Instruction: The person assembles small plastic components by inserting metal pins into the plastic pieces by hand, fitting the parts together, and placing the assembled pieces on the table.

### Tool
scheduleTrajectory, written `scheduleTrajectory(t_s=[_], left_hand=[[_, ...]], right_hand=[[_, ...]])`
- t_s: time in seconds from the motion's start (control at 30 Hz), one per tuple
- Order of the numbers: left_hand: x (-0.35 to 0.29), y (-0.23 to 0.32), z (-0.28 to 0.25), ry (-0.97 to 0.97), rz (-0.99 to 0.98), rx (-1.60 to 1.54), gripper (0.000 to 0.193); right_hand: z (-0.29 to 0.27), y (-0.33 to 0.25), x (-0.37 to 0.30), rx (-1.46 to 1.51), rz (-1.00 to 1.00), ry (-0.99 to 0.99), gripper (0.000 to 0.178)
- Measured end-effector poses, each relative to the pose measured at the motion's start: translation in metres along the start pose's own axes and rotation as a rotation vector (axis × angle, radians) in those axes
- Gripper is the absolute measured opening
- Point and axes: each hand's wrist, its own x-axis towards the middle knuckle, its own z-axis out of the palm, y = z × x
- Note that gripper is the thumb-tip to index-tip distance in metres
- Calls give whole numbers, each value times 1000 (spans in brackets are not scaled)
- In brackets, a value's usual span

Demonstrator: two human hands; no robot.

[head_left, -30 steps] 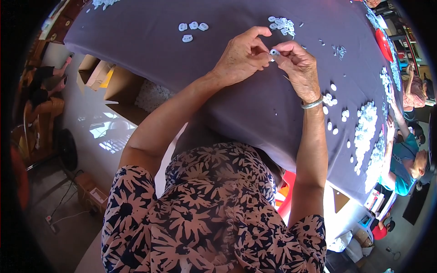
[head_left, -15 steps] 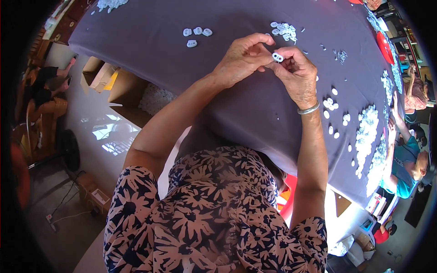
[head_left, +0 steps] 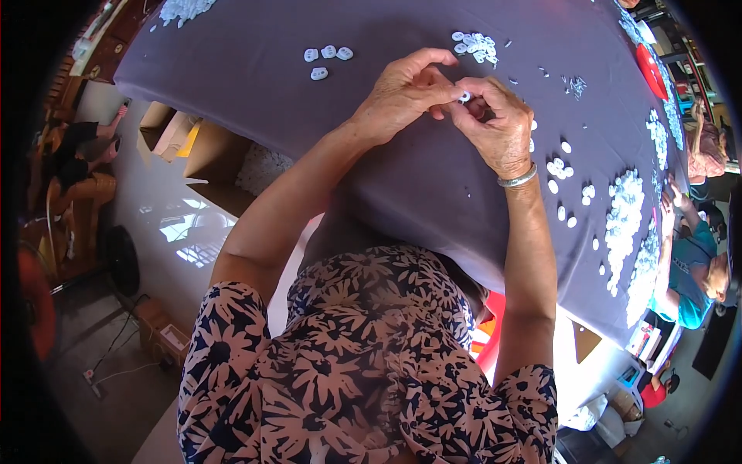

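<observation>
Above the purple-grey tablecloth (head_left: pixel 410 178), both my hands meet in front of me. My right hand (head_left: pixel 496 124), with a silver bangle at its wrist, pinches a small white oval cord lock (head_left: pixel 464 97) between thumb and fingers. Against its left side press the thumb and fingers of my left hand (head_left: pixel 402 97), closed; whatever they hold is hidden. Just beyond lies a pile of white oval pieces (head_left: pixel 478 46). Several finished-looking white cord locks (head_left: pixel 330 52) sit apart to the left. Tiny metallic bits (head_left: pixel 576 87) are scattered on the right.
Loose white pieces (head_left: pixel 558 167) and a long heap (head_left: pixel 624 216) cover the table's right side. A red dish (head_left: pixel 651 71) stands farther off. Across there, a person in teal (head_left: pixel 690 274) reaches over the table. An open cardboard box (head_left: pixel 219 162) of white pieces stands left, below the table edge.
The cord lock has turned and slipped deeper between my fingertips, so less of it shows. Both hands have shifted slightly left in view and remain together.
</observation>
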Motion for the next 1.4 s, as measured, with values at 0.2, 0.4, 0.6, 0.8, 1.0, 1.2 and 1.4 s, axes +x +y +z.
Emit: scheduleTrajectory(t_s=[0.2,0.4,0.6,0.8,1.0,1.2,1.4], left_hand=[[0,-2,0,31,-44,-8,29],[-1,-5,1,48,-43,-32,28],[-1,-4,4,25,-57,-7,26],[-5,-3,8,2,-71,-102,28],[-7,-3,4,-17,-93,-149,32],[-5,6,-2,-49,-129,-122,32],[-3,14,-16,126,21,255,17]], right_hand=[[5,-1,-1,-41,-32,7,26],[-2,-2,2,-126,-21,-98,32],[-3,7,-2,-272,-134,-231,27],[3,21,-8,-272,-207,-233,32],[4,15,-10,-262,-203,-255,30],[6,9,-9,-201,-173,-199,26],[12,-8,-7,-275,-75,-77,28]])
